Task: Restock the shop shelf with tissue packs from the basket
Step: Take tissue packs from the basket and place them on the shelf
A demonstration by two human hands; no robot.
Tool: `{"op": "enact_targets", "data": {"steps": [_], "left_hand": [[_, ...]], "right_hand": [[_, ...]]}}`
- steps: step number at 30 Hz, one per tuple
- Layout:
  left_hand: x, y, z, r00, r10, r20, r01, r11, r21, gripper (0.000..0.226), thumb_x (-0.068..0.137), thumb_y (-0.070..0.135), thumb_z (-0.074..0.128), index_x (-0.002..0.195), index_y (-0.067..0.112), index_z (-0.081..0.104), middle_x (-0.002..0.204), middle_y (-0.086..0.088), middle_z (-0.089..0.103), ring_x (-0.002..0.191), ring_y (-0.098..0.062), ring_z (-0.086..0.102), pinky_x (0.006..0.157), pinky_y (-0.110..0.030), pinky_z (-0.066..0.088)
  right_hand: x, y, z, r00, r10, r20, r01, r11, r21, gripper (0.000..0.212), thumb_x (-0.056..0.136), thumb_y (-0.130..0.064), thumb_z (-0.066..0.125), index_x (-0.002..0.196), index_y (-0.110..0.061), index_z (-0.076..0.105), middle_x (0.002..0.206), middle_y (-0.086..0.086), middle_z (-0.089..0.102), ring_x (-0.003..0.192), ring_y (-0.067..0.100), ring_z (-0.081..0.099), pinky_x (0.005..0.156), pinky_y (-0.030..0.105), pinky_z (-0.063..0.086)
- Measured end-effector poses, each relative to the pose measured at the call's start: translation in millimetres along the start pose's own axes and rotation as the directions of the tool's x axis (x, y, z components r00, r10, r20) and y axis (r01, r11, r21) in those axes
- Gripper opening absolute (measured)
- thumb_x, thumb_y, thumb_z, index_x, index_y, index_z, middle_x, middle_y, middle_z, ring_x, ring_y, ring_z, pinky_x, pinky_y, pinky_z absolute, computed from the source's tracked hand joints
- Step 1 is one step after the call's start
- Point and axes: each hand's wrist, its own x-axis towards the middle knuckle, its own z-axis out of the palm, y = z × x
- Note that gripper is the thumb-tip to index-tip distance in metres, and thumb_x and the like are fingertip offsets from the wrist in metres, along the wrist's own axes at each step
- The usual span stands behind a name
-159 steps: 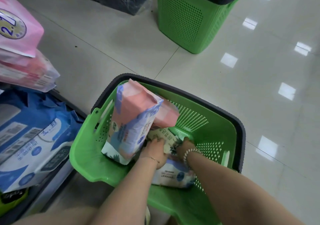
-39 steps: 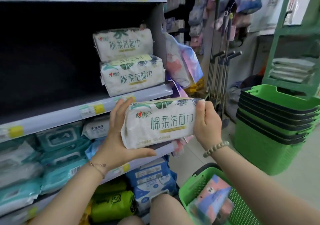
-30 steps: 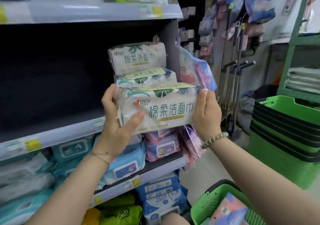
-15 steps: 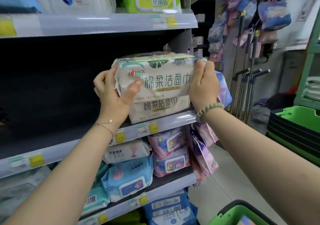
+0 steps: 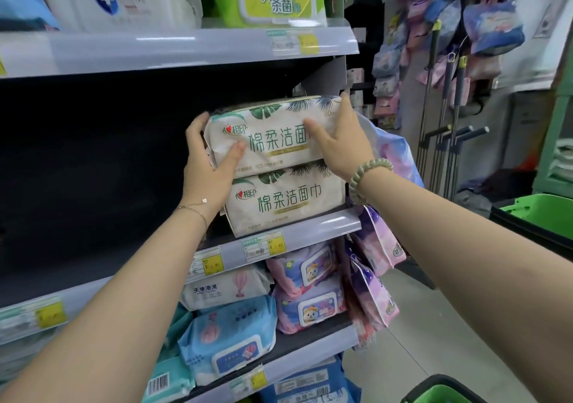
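Head view: white soft-plastic tissue pack with green leaf print (image 5: 273, 136) sat on an identical pack (image 5: 288, 201) at the right end of the grey shelf (image 5: 313, 227). Gripped by left hand (image 5: 207, 170) at its left end, right hand (image 5: 344, 142) at its right end. Green plastic basket (image 5: 446, 395) near right.

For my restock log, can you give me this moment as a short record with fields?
top pack: white with leaf print, stacked over a matching pack
lower pack: on the middle shelf, at its right end
left hand: grips the top pack's left end
right hand: holds its right end, thumb on the front
basket: green, only a corner in view at bottom right
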Motion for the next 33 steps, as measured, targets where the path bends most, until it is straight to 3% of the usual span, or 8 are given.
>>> {"op": "enact_targets", "data": {"steps": [6, 12, 17, 20, 23, 27, 30, 33], "left_hand": [[10.4, -3.9, 6.9, 0.998, -0.044, -0.046, 0.046, 0.998, 0.038, 0.063, 0.087, 0.045, 0.065, 0.141, 0.033, 0.034, 0.118, 0.017, 0.059, 0.098, 0.007, 0.058, 0.082, -0.019, 0.049], [6.3, -6.0, 1.1, 0.998, -0.056, 0.03, 0.054, 0.997, 0.058, 0.067, 0.089, 0.039, 0.065, 0.145, 0.037, 0.027, 0.127, 0.015, 0.055, 0.114, -0.007, 0.057, 0.101, -0.036, 0.047], [3.9, -6.4, -7.6, 0.997, -0.038, 0.062, 0.026, 0.983, 0.182, 0.076, 0.087, 0.044, 0.065, 0.149, 0.036, 0.021, 0.144, 0.005, 0.043, 0.128, -0.012, 0.045, 0.108, -0.037, 0.039], [2.4, -4.5, -10.0, 0.997, -0.08, -0.021, 0.083, 0.964, 0.254, 0.09, 0.078, 0.05, 0.072, 0.148, 0.023, 0.022, 0.147, -0.004, 0.034, 0.134, -0.021, 0.037, 0.11, -0.045, 0.036], [-5.3, 1.3, -8.9, 0.993, -0.064, -0.102, 0.089, 0.961, 0.26, 0.081, 0.076, 0.047, 0.075, 0.137, 0.017, 0.032, 0.138, -0.005, 0.037, 0.123, -0.022, 0.045, 0.101, -0.037, 0.042], [-16.3, 0.9, -6.2, 0.991, -0.025, -0.133, 0.065, 0.949, 0.308, 0.066, 0.075, 0.038, 0.077, 0.122, 0.011, 0.04, 0.123, -0.003, 0.041, 0.105, -0.023, 0.052, 0.084, -0.029, 0.043], [-22.4, 0.6, -5.5, 0.987, 0.002, -0.161, 0.056, 0.934, 0.352, 0.059, 0.075, 0.033, 0.076, 0.115, 0.009, 0.04, 0.112, -0.001, 0.04, 0.096, -0.023, 0.051, 0.076, -0.029, 0.041], [-26.9, 2.8, -7.8, 0.984, 0.06, -0.169, 0.01, 0.923, 0.386, 0.05, 0.077, 0.027, 0.073, 0.112, 0.012, 0.04, 0.108, 0.0, 0.038, 0.089, -0.022, 0.049, 0.073, -0.032, 0.042]], "right_hand": [[16.0, -4.2, 7.5, 0.997, 0.073, 0.011, -0.072, 0.996, -0.05, 0.087, 0.09, -0.056, 0.049, 0.15, -0.009, 0.008, 0.151, 0.012, 0.029, 0.135, 0.03, 0.035, 0.107, 0.043, 0.036], [5.5, 1.9, 6.7, 0.998, 0.047, 0.033, -0.045, 0.996, -0.074, 0.09, 0.092, -0.056, 0.045, 0.151, -0.007, -0.001, 0.154, 0.014, 0.022, 0.141, 0.028, 0.025, 0.112, 0.042, 0.027], [1.5, 10.4, -3.3, 1.0, 0.004, -0.014, -0.006, 0.996, -0.085, 0.072, 0.083, -0.06, 0.051, 0.135, -0.013, 0.037, 0.13, 0.008, 0.053, 0.12, 0.026, 0.05, 0.101, 0.043, 0.042], [-4.5, 9.6, -9.2, 0.998, -0.025, -0.053, 0.02, 0.995, -0.1, 0.065, 0.086, -0.044, 0.059, 0.136, -0.011, 0.035, 0.129, 0.011, 0.048, 0.118, 0.026, 0.047, 0.1, 0.042, 0.04], [-14.1, 5.6, -13.0, 0.994, -0.066, -0.084, 0.054, 0.989, -0.135, 0.058, 0.088, -0.03, 0.059, 0.135, -0.008, 0.035, 0.126, 0.012, 0.045, 0.111, 0.027, 0.05, 0.094, 0.04, 0.044], [-28.0, 5.8, -13.6, 0.986, -0.146, -0.084, 0.126, 0.971, -0.202, 0.037, 0.086, -0.016, 0.055, 0.118, -0.004, 0.042, 0.117, 0.012, 0.046, 0.1, 0.029, 0.05, 0.082, 0.034, 0.043], [-34.1, 4.5, -12.1, 0.98, -0.191, -0.052, 0.171, 0.95, -0.262, 0.032, 0.085, -0.017, 0.054, 0.114, -0.008, 0.045, 0.112, 0.01, 0.048, 0.091, 0.025, 0.049, 0.075, 0.037, 0.046], [-36.1, 2.5, -10.8, 0.971, -0.241, -0.004, 0.229, 0.927, -0.298, 0.034, 0.086, -0.017, 0.053, 0.119, -0.012, 0.047, 0.114, 0.008, 0.049, 0.082, 0.022, 0.047, 0.066, 0.03, 0.039]]}}
